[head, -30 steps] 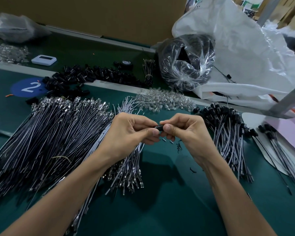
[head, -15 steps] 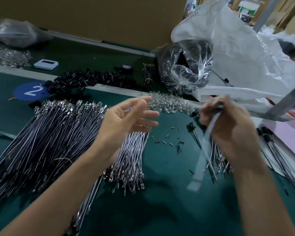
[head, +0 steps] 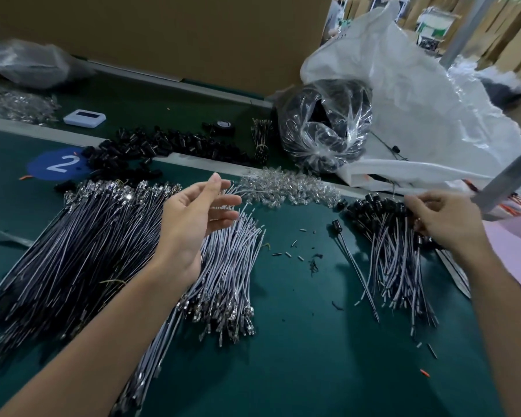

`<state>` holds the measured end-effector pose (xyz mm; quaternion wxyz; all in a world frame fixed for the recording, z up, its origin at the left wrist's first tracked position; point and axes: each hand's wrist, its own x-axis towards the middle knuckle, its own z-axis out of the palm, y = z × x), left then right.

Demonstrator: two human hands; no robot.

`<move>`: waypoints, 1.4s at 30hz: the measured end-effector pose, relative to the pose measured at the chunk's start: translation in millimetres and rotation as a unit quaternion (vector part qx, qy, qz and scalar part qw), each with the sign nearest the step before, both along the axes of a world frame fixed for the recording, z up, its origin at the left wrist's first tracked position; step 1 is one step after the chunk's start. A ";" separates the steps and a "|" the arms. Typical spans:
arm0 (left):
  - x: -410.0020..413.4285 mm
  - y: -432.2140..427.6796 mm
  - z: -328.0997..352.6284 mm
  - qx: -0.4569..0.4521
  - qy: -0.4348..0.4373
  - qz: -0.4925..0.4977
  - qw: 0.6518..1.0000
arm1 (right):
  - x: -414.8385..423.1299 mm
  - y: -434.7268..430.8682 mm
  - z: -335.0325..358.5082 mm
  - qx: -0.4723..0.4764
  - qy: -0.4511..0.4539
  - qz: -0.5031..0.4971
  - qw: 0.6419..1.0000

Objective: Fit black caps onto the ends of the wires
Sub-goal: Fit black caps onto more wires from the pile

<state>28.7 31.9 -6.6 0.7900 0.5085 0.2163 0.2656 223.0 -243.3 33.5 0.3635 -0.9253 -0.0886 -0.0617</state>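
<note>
The left hand (head: 190, 227), open and empty, hovers over the uncapped wires (head: 232, 266) lying lengthwise toward the person, with loose black caps (head: 163, 144) beyond, while the right hand (head: 451, 227) curls over the capped wires (head: 385, 245), its grip unclear.

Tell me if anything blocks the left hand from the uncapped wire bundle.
Nothing visible does. The left hand is open right above the uncapped wire bundle, with no object between them.
</note>
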 end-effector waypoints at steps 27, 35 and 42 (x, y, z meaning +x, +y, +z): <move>3.3 -1.9 -4.3 0.028 0.015 0.030 0.999 | -113.3 140.4 -63.2 0.076 0.270 0.231 0.932; 3.6 -3.6 -4.9 0.035 0.021 0.027 0.999 | -124.0 147.6 -65.7 0.120 0.308 0.256 0.908; 3.1 -2.4 -6.5 0.039 0.030 0.023 0.999 | -116.6 134.5 -59.1 0.175 0.311 0.247 0.901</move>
